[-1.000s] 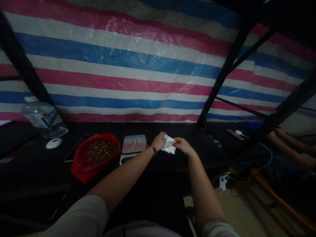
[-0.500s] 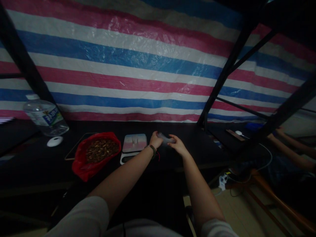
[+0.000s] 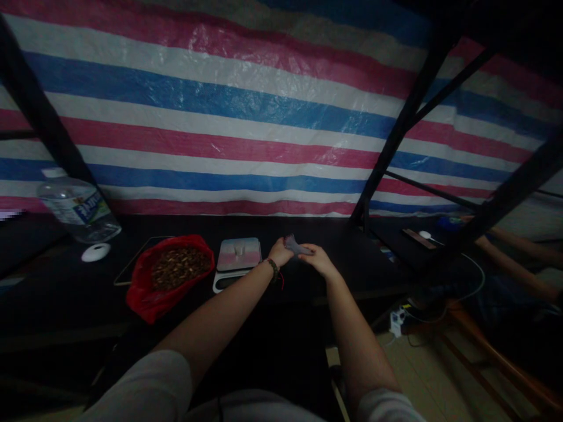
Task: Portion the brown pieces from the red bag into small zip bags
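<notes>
Between my two hands is a limp grey piece of soft material [image 3: 299, 248], like a small bag or cloth, held just above the dark table. My left hand [image 3: 280, 253] grips its left end, where a dark reddish patch shows. The fingers of my right hand [image 3: 317, 258] are closed on its right end. Close by on the left is a white kitchen scale [image 3: 226, 282] with a shiny plate; a small pale shape shows on the plate, too dim to tell whether it is an object or a reflection. Further left, a red plastic bag [image 3: 152, 302] lies open, full of small brown pieces [image 3: 180, 266].
At the far left stand a large clear bottle [image 3: 77, 205] and a white computer mouse [image 3: 95, 252]. A flat tablet-like thing [image 3: 132, 266] lies partly under the red bag. Black frame posts [image 3: 391, 158] rise at the right, where another person's arms [image 3: 514, 258] show.
The grey piece was blurred and stretched between my hands; now it is sharper, with its reddish end showing at my left fingers. My hands have barely moved.
</notes>
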The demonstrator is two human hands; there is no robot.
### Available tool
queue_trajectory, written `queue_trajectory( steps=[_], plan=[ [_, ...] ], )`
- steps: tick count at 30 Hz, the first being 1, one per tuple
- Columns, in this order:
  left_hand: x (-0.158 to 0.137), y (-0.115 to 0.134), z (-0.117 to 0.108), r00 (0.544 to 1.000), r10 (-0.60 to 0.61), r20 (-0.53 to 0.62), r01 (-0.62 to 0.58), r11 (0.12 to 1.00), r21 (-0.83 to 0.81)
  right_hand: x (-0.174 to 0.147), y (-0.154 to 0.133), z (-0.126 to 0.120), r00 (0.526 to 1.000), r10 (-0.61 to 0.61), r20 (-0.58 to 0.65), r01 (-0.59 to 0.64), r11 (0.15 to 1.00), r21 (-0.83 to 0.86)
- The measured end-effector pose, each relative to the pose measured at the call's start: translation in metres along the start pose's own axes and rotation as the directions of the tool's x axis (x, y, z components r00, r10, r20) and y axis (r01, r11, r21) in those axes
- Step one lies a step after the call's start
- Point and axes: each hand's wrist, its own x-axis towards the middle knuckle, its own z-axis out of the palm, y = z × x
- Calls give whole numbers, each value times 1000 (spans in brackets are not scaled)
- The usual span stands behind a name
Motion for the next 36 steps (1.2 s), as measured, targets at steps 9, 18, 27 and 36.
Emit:
queue_trajectory(
  steps=[9, 18, 27, 36],
  plan=[
    [-3, 2, 4, 998, 32, 58, -29, 999, -38, 1, 6, 1, 999, -51, -12, 51, 998, -25],
    [-17, 13, -5, 963, 196, 183, -128, 935, -330, -9, -6, -10, 995, -11, 95, -5, 985, 171],
    [-30, 17, -10, 944, 310, 117, -319, 945, 74, -11, -3, -21, 993, 115, -14, -105, 949, 297],
    [-32, 5, -3, 982, 139, 126, -176, 914, 366, -9, 0, -20, 993, 34, 111, -34, 999, -4]
  ],
)
